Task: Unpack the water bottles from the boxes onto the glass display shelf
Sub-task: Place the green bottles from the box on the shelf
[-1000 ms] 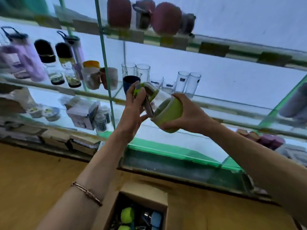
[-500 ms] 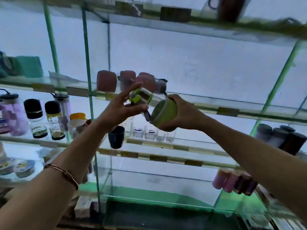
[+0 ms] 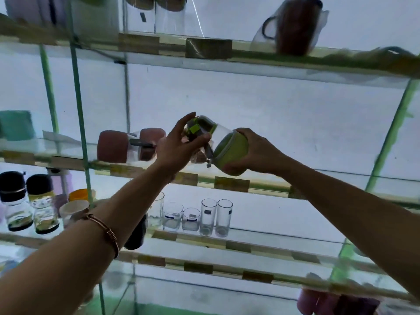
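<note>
A clear water bottle (image 3: 221, 138) with a green sleeve on its base and a green-grey lid lies tilted in the air, lid to the left. My right hand (image 3: 254, 153) grips its green base from the right. My left hand (image 3: 179, 144) holds the lid end, thumb under it and fingers spread above. The bottle hangs in front of a glass display shelf (image 3: 231, 184) at chest height. A grey strap dangles below the bottle's neck. No box is in view.
Dark red bottles (image 3: 112, 145) lie on the same shelf at the left. Drinking glasses (image 3: 206, 217) stand on the shelf below, with black-capped bottles (image 3: 44, 201) further left. A red-brown mug (image 3: 293, 23) sits on the shelf above. Green glass uprights divide the bays.
Both hands lifted the bottle from the level of the drinking glasses up to the shelf with the dark red bottles. The view tilted upward and the box dropped out of sight.
</note>
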A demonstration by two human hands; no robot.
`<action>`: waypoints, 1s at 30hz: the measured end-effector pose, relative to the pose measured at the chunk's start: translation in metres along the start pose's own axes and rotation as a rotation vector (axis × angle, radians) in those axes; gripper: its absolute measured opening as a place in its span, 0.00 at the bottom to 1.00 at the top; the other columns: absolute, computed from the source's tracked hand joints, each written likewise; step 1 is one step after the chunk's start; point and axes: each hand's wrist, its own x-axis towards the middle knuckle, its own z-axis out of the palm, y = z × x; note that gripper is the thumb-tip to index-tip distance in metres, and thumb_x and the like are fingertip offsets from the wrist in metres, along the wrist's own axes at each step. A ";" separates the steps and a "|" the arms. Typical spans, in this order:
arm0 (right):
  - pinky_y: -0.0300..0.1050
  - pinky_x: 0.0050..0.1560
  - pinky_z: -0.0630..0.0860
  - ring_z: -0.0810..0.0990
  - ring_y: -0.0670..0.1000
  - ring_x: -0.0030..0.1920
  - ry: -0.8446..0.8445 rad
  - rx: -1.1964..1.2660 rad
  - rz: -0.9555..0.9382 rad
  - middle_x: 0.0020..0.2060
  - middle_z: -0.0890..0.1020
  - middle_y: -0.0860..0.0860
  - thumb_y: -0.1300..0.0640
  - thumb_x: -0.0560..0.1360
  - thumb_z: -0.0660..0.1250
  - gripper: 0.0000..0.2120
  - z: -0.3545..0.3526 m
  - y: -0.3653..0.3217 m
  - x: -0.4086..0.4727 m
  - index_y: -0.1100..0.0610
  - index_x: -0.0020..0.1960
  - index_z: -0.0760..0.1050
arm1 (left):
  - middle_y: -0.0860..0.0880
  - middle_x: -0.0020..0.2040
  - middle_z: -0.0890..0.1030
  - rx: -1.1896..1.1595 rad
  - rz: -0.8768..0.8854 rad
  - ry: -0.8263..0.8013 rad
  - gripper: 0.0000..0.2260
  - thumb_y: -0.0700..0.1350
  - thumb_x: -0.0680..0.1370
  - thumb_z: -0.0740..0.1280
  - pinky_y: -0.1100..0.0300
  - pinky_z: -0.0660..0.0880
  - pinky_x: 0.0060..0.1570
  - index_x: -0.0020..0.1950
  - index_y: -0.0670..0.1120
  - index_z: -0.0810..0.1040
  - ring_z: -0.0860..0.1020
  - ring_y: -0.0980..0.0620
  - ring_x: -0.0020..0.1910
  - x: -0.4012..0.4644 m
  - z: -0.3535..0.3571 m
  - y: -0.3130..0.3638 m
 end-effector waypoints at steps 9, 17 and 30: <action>0.33 0.37 0.70 0.72 0.47 0.49 -0.103 -0.003 0.003 0.52 0.72 0.47 0.55 0.64 0.79 0.37 -0.009 0.077 0.060 0.55 0.67 0.65 | 0.45 0.58 0.77 0.494 0.073 -0.107 0.30 0.44 0.68 0.76 0.64 0.77 0.46 0.67 0.47 0.67 0.80 0.51 0.50 0.068 0.033 -0.015; 0.37 0.36 0.67 0.72 0.51 0.50 -0.180 -0.173 0.024 0.51 0.73 0.54 0.41 0.48 0.75 0.38 0.007 0.118 0.106 0.54 0.54 0.70 | 0.50 0.56 0.78 1.009 0.097 -0.187 0.32 0.48 0.71 0.74 0.77 0.65 0.33 0.72 0.51 0.65 0.73 0.55 0.46 0.100 0.052 -0.037; 0.48 0.52 0.69 0.66 0.58 0.63 -0.166 -0.369 0.049 0.62 0.64 0.56 0.47 0.70 0.71 0.33 0.008 0.131 0.122 0.58 0.68 0.62 | 0.43 0.58 0.73 1.512 -0.016 -0.202 0.29 0.47 0.71 0.73 0.47 0.75 0.50 0.65 0.46 0.61 0.77 0.40 0.53 0.136 0.086 -0.076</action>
